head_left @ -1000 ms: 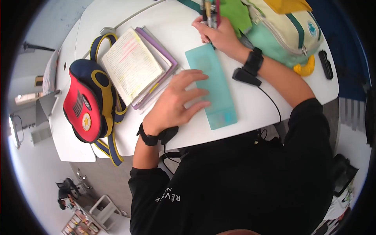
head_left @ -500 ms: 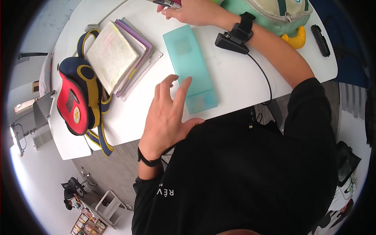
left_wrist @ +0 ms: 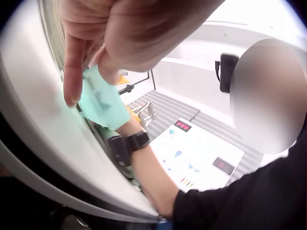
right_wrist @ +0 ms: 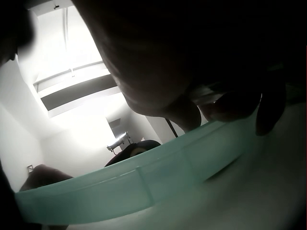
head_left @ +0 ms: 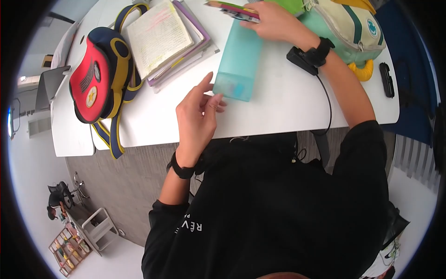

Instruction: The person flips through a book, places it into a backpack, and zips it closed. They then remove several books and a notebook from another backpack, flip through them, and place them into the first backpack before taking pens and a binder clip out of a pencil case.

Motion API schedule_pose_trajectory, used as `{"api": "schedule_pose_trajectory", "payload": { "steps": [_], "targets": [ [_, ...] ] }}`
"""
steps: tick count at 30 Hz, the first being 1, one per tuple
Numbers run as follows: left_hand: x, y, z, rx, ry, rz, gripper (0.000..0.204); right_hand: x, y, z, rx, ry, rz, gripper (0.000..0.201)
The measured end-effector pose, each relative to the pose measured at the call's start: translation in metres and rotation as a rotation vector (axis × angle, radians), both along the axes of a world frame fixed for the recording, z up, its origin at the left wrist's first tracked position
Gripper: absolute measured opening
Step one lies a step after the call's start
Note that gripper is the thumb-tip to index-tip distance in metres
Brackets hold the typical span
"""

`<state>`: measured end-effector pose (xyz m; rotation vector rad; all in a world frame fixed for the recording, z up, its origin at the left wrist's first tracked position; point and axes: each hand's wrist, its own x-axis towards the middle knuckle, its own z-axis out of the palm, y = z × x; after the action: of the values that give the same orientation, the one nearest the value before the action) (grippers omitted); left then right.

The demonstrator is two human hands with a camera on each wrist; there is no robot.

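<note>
A long translucent teal pencil case (head_left: 239, 58) lies on the white table, small coloured shapes showing through its near end. At that end's left corner, my left hand (head_left: 197, 114) pinches the case between thumb and curled fingers. The left wrist view shows the thumb overlapping the teal plastic (left_wrist: 103, 103), one finger stretched along the tabletop. Over the case's far end, my right hand (head_left: 276, 21) grips a bundle of pens and pencils (head_left: 234, 10) pointing left. In the right wrist view its dark fingers (right_wrist: 225, 108) are right at the rim of the case (right_wrist: 139, 184).
An open notebook (head_left: 160, 37) sits on a stack of books at the left. Beside it lies a red and navy bag (head_left: 95, 76) with yellow trim. A cream and mint backpack (head_left: 346, 30) stands at the back right, near a black, narrow object (head_left: 386, 80).
My left hand has moved in to the pencil case's near corner, its fingers closing. The case has turned, its far end now further right. My right hand with the pens has come over that end.
</note>
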<state>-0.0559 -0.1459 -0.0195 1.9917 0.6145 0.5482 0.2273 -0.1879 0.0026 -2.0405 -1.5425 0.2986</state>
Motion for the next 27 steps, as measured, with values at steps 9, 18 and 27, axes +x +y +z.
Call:
{"api": "schedule_pose_trajectory", "payload": {
  "steps": [9,18,27],
  "targets": [
    [0.033,-0.016,-0.004,0.041,-0.132,0.025,0.095,0.012,0.019,-0.033,0.109,-0.111,-0.158,0.038],
    [0.046,0.007,0.011,0.125,-0.351,0.105,0.080,0.018,0.015,-0.022,0.137,0.200,-0.242,0.039],
    [0.031,0.055,0.025,-0.455,-0.568,0.073,0.074,0.008,0.005,0.005,0.303,1.157,-0.184,0.039]
  ]
}}
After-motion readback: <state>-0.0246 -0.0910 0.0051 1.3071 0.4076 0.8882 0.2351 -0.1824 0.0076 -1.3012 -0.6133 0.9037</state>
